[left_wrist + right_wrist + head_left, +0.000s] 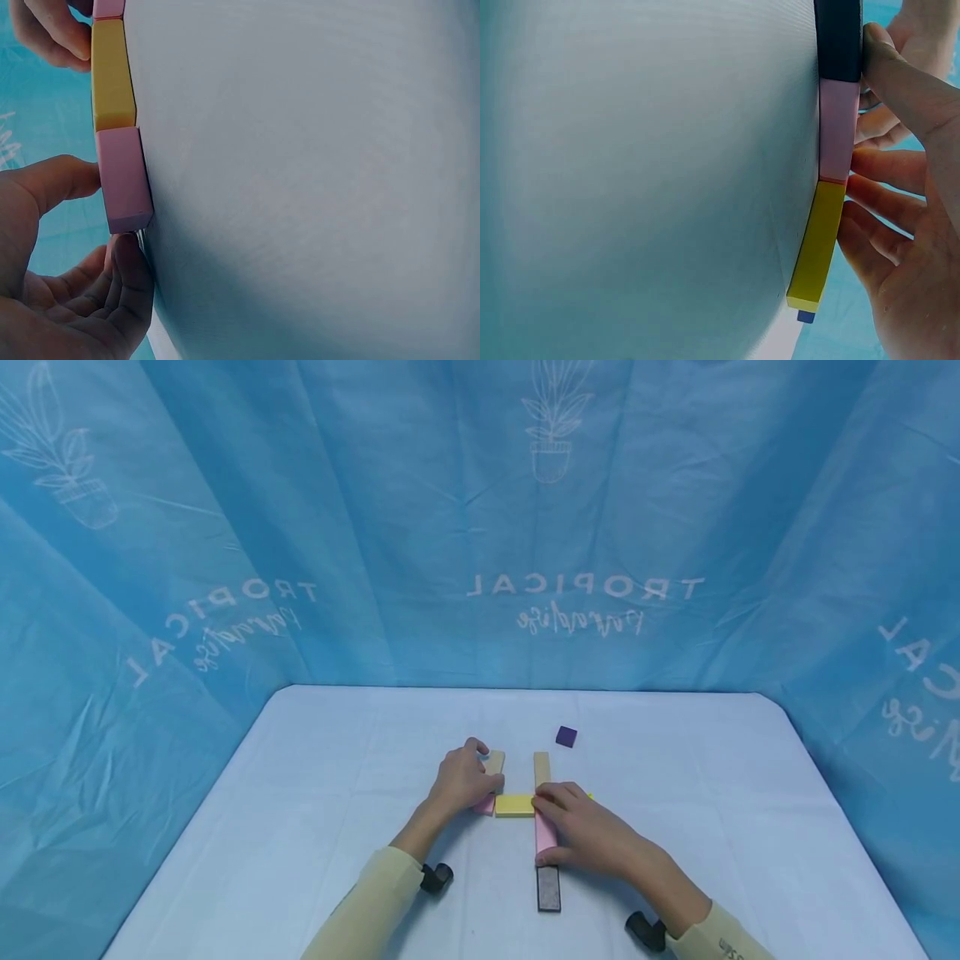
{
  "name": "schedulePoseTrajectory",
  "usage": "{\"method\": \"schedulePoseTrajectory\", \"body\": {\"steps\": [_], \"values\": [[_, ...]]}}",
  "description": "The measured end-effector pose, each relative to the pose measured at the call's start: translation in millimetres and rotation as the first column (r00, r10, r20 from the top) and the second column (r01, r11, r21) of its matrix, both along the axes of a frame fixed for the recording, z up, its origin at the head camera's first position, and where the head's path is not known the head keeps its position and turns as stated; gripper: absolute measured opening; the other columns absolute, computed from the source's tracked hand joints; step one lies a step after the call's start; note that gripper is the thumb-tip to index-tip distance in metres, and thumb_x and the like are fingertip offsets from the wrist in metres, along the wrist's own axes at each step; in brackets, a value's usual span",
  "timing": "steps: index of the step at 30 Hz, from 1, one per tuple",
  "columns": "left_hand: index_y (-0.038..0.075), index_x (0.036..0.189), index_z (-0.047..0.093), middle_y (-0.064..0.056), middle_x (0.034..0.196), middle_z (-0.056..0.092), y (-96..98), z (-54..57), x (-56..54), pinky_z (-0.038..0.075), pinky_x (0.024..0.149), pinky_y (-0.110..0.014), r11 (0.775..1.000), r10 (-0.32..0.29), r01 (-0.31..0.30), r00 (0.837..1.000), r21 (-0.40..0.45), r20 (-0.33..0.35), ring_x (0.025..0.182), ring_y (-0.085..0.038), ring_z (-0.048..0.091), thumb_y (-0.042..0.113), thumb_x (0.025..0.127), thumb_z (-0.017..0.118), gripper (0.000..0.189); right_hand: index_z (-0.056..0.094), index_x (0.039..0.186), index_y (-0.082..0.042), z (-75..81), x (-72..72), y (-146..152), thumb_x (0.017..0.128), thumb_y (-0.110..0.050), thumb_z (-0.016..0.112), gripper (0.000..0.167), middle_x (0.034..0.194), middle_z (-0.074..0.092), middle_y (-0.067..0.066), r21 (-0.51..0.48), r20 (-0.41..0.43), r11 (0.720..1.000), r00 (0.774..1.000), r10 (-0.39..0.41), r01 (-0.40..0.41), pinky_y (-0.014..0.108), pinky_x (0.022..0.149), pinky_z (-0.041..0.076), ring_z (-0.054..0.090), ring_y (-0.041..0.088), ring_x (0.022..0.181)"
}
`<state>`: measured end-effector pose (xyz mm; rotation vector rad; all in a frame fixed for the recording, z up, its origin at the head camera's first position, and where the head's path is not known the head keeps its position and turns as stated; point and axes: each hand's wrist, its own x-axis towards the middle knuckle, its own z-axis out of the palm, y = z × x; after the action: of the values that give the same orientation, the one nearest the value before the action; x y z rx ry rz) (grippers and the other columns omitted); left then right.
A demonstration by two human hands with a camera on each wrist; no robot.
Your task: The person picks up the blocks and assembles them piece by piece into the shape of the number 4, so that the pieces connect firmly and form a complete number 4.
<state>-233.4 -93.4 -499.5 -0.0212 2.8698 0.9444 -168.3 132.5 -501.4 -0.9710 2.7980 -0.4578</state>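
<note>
My left hand (461, 779) is at the left end of the block arrangement, thumb and fingers around a pink block (126, 180). A pale wooden block (495, 762) lies just beyond it. My right hand (585, 827) spans another pink block (545, 835), thumb near its near end and fingertips by its far end. A yellow block (514, 806) lies crosswise between the two pink ones. Under the right fingers, a second yellow block (816, 244) is partly hidden from the head view. A dark grey block (548, 890) adjoins the near end of the right pink block.
Beyond the right hand, a pale wooden block (542, 768) continues the upright row. A small dark purple block (566, 737) lies apart, farther back. The white table (675, 735) is backed by a blue printed curtain (420, 527). Each wrist wears a black camera.
</note>
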Motion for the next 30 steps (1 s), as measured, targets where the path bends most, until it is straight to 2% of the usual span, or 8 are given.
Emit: {"method": "schedulePoseTrajectory", "body": {"steps": [10,15,17,19,22,25,27,30], "values": [[0.007,0.114,0.056,-0.002,0.079,0.054,0.0,0.7,1.6,0.045,0.055,-0.030,1.000,-0.006,0.006,1.000,-0.025,0.009,0.067,-0.017,0.053,0.033,0.076,0.075,0.049,0.047,0.143,-0.015,0.8,0.0,0.3,0.078,-0.065,0.065,0.084,0.146,0.038,0.001,0.002,0.007,1.000,1.000,0.005,-0.005,0.041,0.103,0.038,0.034,0.021,0.132],[0.009,0.115,0.056,-0.002,0.078,0.054,-3.6,2.1,-1.3,0.045,0.054,-0.031,1.000,-0.003,0.004,1.000,-0.027,0.030,0.064,-0.017,0.053,0.042,0.082,0.069,0.049,0.046,0.143,-0.015,0.6,-0.4,0.4,0.078,-0.066,0.064,0.085,0.146,0.037,0.001,0.009,0.005,1.000,1.000,0.007,-0.007,0.040,0.103,0.037,0.033,0.020,0.132],[0.011,0.117,0.057,-0.001,0.079,0.055,-7.0,3.0,-2.4,0.045,0.055,-0.031,0.999,-0.030,0.030,0.999,-0.010,0.032,0.066,-0.017,0.054,0.044,0.084,0.067,0.048,0.047,0.143,-0.015,0.9,-0.1,0.4,0.078,-0.066,0.064,0.085,0.146,0.037,0.001,0.010,0.002,1.000,1.000,0.007,-0.007,0.040,0.103,0.038,0.034,0.020,0.131],[0.014,0.120,0.057,-0.001,0.083,0.057,-12.1,4.3,-3.7,0.046,0.058,-0.032,0.996,-0.087,0.087,0.996,0.002,0.029,0.070,-0.017,0.054,0.044,0.085,0.066,0.046,0.047,0.143,-0.014,1.7,0.1,0.4,0.078,-0.065,0.064,0.085,0.146,0.037,0.001,0.007,-0.002,1.000,1.000,0.007,-0.006,0.040,0.103,0.038,0.034,0.020,0.131],[0.022,0.125,0.058,-0.001,0.096,0.058,-21.5,7.0,-4.9,0.047,0.067,-0.035,0.979,-0.205,0.205,0.978,0.002,0.039,0.082,-0.017,0.055,0.041,0.085,0.069,0.046,0.047,0.143,-0.015,2.5,0.3,0.4,0.078,-0.065,0.065,0.084,0.146,0.038,0.001,0.005,-0.003,1.000,1.000,0.004,-0.004,0.040,0.102,0.039,0.034,0.020,0.131],[0.027,0.128,0.058,-0.001,0.108,0.058,-31.0,9.7,-5.2,0.049,0.075,-0.037,0.951,-0.310,0.310,0.948,0.004,0.077,0.094,-0.017,0.055,0.039,0.082,0.074,0.050,0.047,0.143,-0.015,2.5,0.4,0.4,0.078,-0.065,0.065,0.084,0.146,0.037,0.002,0.006,-0.001,1.000,1.000,0.002,-0.002,0.040,0.102,0.039,0.034,0.020,0.131],[0.028,0.129,0.059,-0.001,0.111,0.058,-35.8,11.4,-5.0,0.049,0.079,-0.039,0.935,-0.355,0.356,0.929,0.014,0.107,0.098,-0.019,0.055,0.038,0.079,0.077,0.054,0.047,0.143,-0.015,2.3,0.5,0.4,0.078,-0.065,0.064,0.083,0.146,0.037,0.001,0.007,-0.002,1.000,1.000,0.002,-0.002,0.040,0.102,0.039,0.034,0.020,0.131],[0.029,0.130,0.059,0.001,0.112,0.057,-39.7,11.2,-4.9,0.048,0.083,-0.040,0.919,-0.391,0.393,0.910,0.011,0.138,0.101,-0.019,0.054,0.039,0.075,0.081,0.060,0.047,0.143,-0.015,2.1,0.6,0.3,0.078,-0.065,0.064,0.084,0.146,0.037,0.001,0.006,-0.004,1.000,1.000,0.000,0.000,0.040,0.102,0.039,0.034,0.020,0.132]]}}
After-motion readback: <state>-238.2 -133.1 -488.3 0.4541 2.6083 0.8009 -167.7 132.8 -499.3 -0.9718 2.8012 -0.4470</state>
